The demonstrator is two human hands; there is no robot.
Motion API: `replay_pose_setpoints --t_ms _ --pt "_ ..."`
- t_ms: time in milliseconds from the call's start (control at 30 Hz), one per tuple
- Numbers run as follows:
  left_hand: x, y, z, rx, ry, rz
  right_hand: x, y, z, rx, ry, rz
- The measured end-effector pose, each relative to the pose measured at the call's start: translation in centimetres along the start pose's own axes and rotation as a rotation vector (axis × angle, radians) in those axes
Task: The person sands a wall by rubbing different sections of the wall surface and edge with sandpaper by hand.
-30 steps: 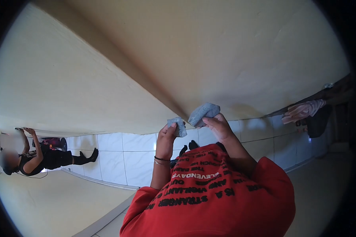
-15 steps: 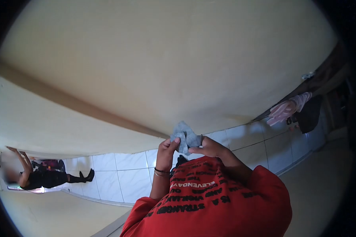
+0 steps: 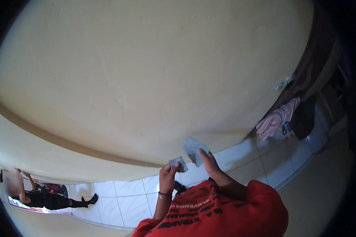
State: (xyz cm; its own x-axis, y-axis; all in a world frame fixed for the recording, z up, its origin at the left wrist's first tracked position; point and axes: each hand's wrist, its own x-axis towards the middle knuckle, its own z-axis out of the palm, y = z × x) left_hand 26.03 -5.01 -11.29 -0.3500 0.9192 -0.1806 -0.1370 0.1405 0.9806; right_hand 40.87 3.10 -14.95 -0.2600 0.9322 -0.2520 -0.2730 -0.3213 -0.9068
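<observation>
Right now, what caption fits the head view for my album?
Left hand with a small gray piece, right hand with a larger gray piece, beside a pale wall.

Half a second earlier, your two grey pieces overlapped; by this moment you had drawn them apart, leaving a gap between the small piece [image 3: 181, 163] in your left hand [image 3: 167, 179] and the broad piece [image 3: 191, 146] in your right hand [image 3: 212, 164]. Your view had shifted too: both hands sat lower in it, and the wall's raised band [image 3: 67, 147], at first a steep diagonal above them, had become a low curve to the left. The pink striped cloth [image 3: 277, 119] had moved inward from the right, and the other person [image 3: 47, 200] appeared lower at the left.
</observation>
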Motion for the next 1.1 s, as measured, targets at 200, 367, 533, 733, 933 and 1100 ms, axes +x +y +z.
replay_pose_setpoints --t_ms 200,367,533,733,933,1100 --pt "-1.7 -0.4 0.1 -0.126 0.133 -0.07 3.7 -5.7 -5.0 0.192 0.632 -0.28" --pt "-1.1 -0.9 -1.2 -0.299 0.193 -0.164 4.7 -10.4 -7.5 0.385 0.763 -0.607" --pt "-0.1 0.2 -2.5 -0.298 0.158 -0.088 5.5 -13.7 -6.6 0.375 0.922 -0.797" --pt "-0.3 -0.1 -7.6 -0.259 0.183 -0.047 9.8 -12.9 -0.9 -0.058 0.736 -0.887" --pt "-1.6 -0.3 -13.7 -0.286 0.21 -0.041 7.9 -14.1 10.3 -0.651 0.796 -1.236" --pt "-1.0 -0.1 -17.8 -0.279 0.191 -0.038 6.9 -11.3 14.3 -0.808 0.684 -1.275"
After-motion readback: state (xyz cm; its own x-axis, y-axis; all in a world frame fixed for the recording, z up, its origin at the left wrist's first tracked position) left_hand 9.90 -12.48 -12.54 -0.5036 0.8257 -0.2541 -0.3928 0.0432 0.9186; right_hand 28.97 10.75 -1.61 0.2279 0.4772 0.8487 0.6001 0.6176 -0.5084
